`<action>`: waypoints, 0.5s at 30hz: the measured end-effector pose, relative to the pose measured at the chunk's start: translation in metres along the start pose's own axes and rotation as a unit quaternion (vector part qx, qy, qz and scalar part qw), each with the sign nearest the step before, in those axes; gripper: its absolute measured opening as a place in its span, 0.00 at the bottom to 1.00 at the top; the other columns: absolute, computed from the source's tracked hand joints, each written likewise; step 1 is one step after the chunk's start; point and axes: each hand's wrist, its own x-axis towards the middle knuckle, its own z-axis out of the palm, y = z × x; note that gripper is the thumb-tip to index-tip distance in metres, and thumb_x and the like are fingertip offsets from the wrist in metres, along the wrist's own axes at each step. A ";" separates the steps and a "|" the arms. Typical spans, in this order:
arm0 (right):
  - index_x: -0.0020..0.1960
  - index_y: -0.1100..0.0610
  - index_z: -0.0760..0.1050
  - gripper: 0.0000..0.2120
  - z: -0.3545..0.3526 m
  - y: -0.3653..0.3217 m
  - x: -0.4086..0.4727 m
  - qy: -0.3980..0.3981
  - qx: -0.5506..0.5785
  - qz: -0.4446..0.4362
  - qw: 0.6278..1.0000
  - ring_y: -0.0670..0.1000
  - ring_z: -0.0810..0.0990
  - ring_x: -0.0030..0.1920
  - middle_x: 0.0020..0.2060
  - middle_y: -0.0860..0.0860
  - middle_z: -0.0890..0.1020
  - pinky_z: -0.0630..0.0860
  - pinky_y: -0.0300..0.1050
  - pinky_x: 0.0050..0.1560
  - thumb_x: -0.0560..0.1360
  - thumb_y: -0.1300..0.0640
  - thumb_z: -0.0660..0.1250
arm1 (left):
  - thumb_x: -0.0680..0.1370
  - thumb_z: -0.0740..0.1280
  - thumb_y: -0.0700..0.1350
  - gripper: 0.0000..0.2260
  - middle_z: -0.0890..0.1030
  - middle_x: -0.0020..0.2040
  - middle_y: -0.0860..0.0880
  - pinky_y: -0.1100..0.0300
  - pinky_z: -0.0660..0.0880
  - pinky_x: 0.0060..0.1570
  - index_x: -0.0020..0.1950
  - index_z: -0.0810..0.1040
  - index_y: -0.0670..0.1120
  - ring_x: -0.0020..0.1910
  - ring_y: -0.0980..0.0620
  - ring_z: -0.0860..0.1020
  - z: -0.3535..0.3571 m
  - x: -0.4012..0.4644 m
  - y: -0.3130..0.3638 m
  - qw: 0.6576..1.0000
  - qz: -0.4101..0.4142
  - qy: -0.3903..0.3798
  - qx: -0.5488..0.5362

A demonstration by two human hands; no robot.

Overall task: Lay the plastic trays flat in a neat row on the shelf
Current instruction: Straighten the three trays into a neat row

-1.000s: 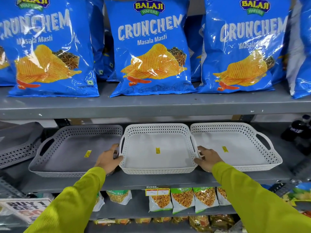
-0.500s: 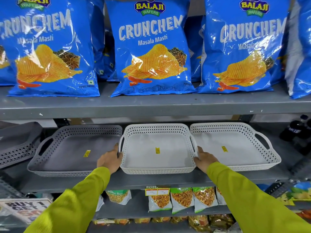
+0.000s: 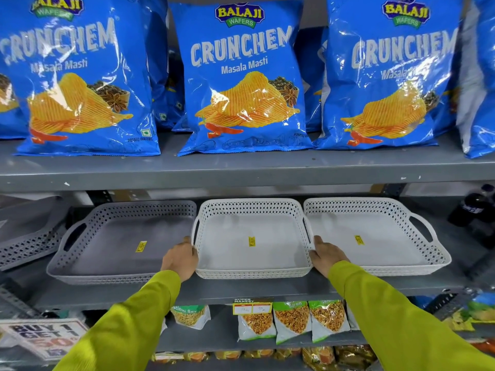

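Three perforated plastic trays flat on grey shelf (image 3: pixel 241 290), middle white tray (image 3: pixel 251 273) gripped at both sides, left hand (image 3: pixel 180 259), right hand (image 3: pixel 326 257), grey tray (image 3: pixel 107 275) left, white tray (image 3: pixel 401 269) right.

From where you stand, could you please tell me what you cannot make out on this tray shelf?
Head view only:
- Yellow stickers, like the one in the middle white tray: print too small to read.
- Perforated grey piece at far left: cut off by the frame edge, so whether it is another tray is unclear.
- Dark bottle at far right: blurred and in shadow.
- Left hand and right hand: fingertips hidden by the tray's sides.
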 end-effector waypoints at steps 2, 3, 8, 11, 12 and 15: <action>0.71 0.61 0.59 0.23 0.000 0.000 0.002 0.003 -0.002 0.000 1.000 0.63 0.76 0.60 0.60 0.62 0.78 0.74 0.51 0.58 0.79 0.52 0.54 | 0.80 0.55 0.43 0.11 0.82 0.52 0.36 0.49 0.75 0.48 0.58 0.69 0.40 0.50 0.34 0.80 0.000 0.002 0.000 1.000 0.001 0.007 -0.001; 0.71 0.61 0.59 0.23 0.000 -0.001 0.004 0.006 0.000 -0.001 1.000 0.63 0.76 0.60 0.60 0.62 0.78 0.74 0.51 0.58 0.79 0.52 0.54 | 0.80 0.55 0.44 0.11 0.82 0.52 0.36 0.48 0.76 0.48 0.58 0.69 0.40 0.50 0.34 0.80 0.001 0.003 0.001 1.000 0.000 0.009 -0.001; 0.69 0.62 0.61 0.22 -0.004 -0.005 0.020 0.015 0.007 -0.007 1.000 0.62 0.77 0.59 0.60 0.63 0.78 0.74 0.50 0.57 0.79 0.52 0.55 | 0.79 0.56 0.44 0.12 0.82 0.52 0.37 0.47 0.77 0.48 0.58 0.69 0.40 0.50 0.34 0.80 -0.002 0.015 0.003 1.000 0.000 0.014 -0.001; 0.68 0.61 0.63 0.21 -0.006 -0.007 0.032 0.019 0.016 -0.007 1.000 0.62 0.77 0.59 0.60 0.62 0.78 0.74 0.50 0.58 0.79 0.52 0.55 | 0.79 0.56 0.44 0.12 0.82 0.53 0.36 0.47 0.76 0.48 0.58 0.70 0.39 0.51 0.34 0.79 -0.003 0.026 0.005 1.000 -0.003 0.014 -0.004; 0.67 0.61 0.64 0.21 -0.007 -0.007 0.036 0.020 0.019 -0.007 1.000 0.62 0.77 0.59 0.60 0.62 0.78 0.74 0.50 0.58 0.79 0.52 0.56 | 0.79 0.56 0.44 0.12 0.81 0.54 0.36 0.47 0.76 0.49 0.59 0.70 0.39 0.51 0.34 0.79 -0.004 0.029 0.005 1.000 -0.004 0.014 -0.004; 0.67 0.61 0.64 0.20 -0.008 -0.008 0.043 0.022 0.022 -0.004 1.000 0.63 0.77 0.59 0.60 0.62 0.78 0.74 0.50 0.58 0.79 0.52 0.56 | 0.79 0.56 0.44 0.13 0.81 0.55 0.36 0.48 0.76 0.49 0.59 0.71 0.39 0.52 0.33 0.79 -0.003 0.036 0.007 1.000 -0.009 0.012 -0.009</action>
